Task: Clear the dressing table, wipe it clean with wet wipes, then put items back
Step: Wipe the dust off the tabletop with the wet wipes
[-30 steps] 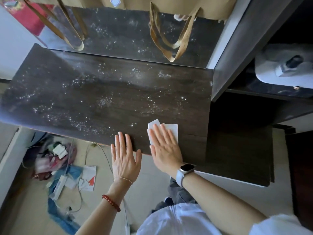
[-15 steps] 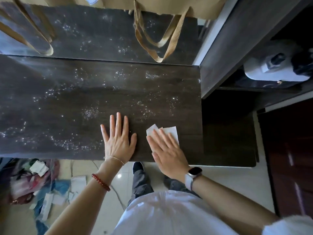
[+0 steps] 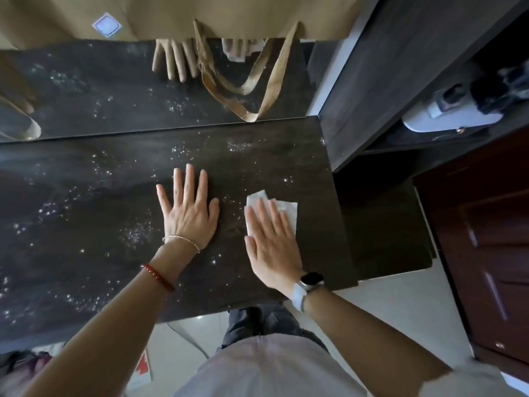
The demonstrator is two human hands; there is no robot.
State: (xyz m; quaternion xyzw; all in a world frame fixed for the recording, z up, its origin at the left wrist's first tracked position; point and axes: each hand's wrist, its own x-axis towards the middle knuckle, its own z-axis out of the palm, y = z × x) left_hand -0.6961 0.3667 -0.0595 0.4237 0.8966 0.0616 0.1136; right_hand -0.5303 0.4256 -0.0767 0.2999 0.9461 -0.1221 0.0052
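Under the right hand (image 3: pixel 273 247) grip: wet wipe (image 3: pixel 283 209) pressed flat on worktop (image 3: pixel 86 253), fingers straight | left hand (image 3: pixel 189 212) flat beside it, empty | both pushed further in since a second ago | specks ahead; wiping barely begun

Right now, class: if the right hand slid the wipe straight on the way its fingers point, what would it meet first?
The right hand presses the wet wipe flat, fingers pointing toward the mirror. Ahead lie only white specks on the dressing table, then probably the mirror's lower edge, near the hanging bag strap.
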